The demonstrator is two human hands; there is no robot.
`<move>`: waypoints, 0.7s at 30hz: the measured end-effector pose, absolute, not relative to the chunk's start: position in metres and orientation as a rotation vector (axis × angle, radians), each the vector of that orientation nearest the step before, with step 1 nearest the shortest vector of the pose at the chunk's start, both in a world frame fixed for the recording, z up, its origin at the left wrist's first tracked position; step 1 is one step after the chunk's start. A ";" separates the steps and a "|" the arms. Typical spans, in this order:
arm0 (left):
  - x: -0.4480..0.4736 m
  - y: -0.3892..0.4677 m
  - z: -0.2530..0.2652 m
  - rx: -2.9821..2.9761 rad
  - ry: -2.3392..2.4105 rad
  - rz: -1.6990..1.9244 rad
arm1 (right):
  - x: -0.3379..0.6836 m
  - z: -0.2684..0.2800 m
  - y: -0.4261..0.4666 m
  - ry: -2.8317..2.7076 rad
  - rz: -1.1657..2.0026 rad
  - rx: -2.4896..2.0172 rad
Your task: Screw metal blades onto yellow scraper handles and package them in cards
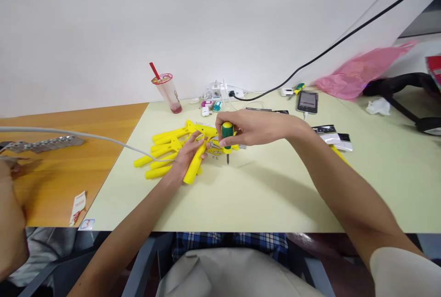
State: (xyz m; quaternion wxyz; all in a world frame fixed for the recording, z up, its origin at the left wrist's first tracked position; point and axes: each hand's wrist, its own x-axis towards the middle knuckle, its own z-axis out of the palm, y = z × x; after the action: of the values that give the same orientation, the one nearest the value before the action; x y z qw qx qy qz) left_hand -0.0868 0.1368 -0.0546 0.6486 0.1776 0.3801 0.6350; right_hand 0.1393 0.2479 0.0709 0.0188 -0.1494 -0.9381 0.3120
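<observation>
My right hand (255, 127) is closed around a screwdriver (227, 131) with a green and yellow handle, its metal tip pointing down over the table. My left hand (189, 152) grips a yellow plastic handle (195, 166), whose thick round end points toward me. The far end of this handle lies close to the screwdriver, partly hidden by my fingers. Left of it, several similar yellow handles (160, 150) lie in a loose pile. Small metal screws (216, 153) are scattered on the table between my hands.
A plastic cup (168, 94) with a red straw stands behind the pile. Near the wall are a power strip (215, 89), a phone (308, 102) and a black cable (296, 74). Black-and-white packets (327, 134) lie right. Another person's arm (12, 223) is at far left.
</observation>
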 end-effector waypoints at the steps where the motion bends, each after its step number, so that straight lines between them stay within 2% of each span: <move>1: -0.085 0.137 -0.054 0.397 0.882 1.439 | 0.143 0.075 0.247 -2.884 0.965 -0.462; 10: -0.070 0.131 -0.055 0.428 0.905 1.354 | 0.167 0.108 0.233 -2.570 0.834 -0.547; 21: -0.060 0.123 -0.053 0.457 0.918 1.280 | 0.156 0.099 0.234 -2.477 0.877 -0.496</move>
State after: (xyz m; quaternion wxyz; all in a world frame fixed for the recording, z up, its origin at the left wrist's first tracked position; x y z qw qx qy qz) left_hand -0.0596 0.1230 -0.0530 0.6822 0.2037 0.4091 0.5707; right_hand 0.1559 0.2336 0.0986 0.2318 -0.1806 -0.9010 0.3191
